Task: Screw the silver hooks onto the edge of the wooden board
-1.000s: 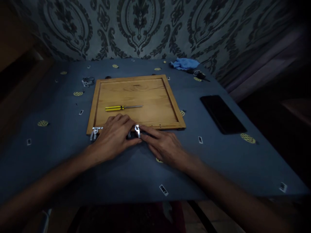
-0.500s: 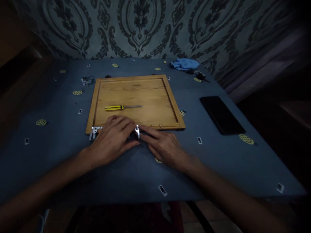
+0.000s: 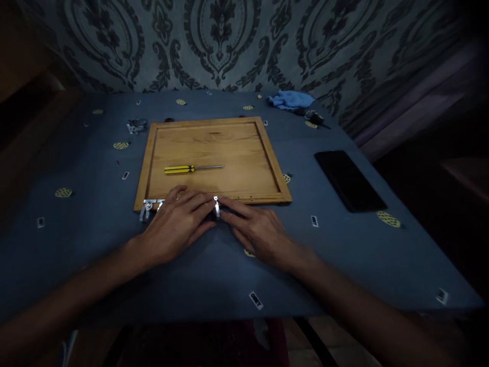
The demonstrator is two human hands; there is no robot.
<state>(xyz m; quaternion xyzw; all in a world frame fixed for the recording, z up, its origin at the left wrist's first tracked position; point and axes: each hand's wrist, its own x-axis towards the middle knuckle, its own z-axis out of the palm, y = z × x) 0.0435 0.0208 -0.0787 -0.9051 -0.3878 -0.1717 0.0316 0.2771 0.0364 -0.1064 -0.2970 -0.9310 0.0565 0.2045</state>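
A framed wooden panel [image 3: 206,145] lies flat on the table. At its near edge, a shiny metal clip-like fitting [image 3: 217,208] sits between my two hands. My left hand [image 3: 178,219] has its fingers curled over that edge and its fingertips at the fitting, partly hiding it. My right hand [image 3: 260,227] pinches the fitting's right side with thumb and fingers. Another metal fitting [image 3: 148,208] is at the panel's near left corner, partly covered beside my left hand. A yellow-and-black screwdriver [image 3: 193,168] rests on the panel, its shaft pointing right.
Loose metal fittings [image 3: 136,126] lie beyond the panel's left side. A black phone-like slab [image 3: 349,181] rests at the right. A blue cloth [image 3: 291,100] and a dark object with a metal part [image 3: 315,118] lie at the far right. The patterned blue tablecloth [image 3: 95,275] covers the table.
My left hand has shifted slightly, its fingers lying a little lower, and more metal shows to its left. My right hand stays almost where it was at the fitting.
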